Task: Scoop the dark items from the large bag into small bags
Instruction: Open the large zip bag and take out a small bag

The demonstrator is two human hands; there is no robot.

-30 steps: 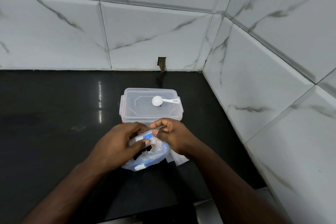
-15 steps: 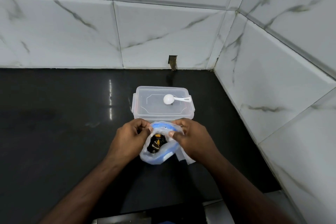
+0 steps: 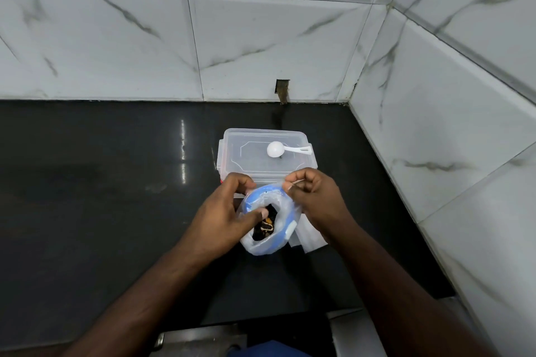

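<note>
Two hands, left hand (image 3: 220, 211) and right hand (image 3: 314, 197), pinching open a blue-rimmed translucent bag (image 3: 271, 223) of dark items (image 3: 265, 227).

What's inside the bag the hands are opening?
Inside the bag sit dark items with a few orange and pale bits. The left hand and the bag's cloudy sides cover the rest.

White marble-veined wall tiles (image 3: 261, 46) are meeting in a corner at one o'clock; light is glinting off the glossy black countertop (image 3: 87, 182) (at nine o'clock).
</note>
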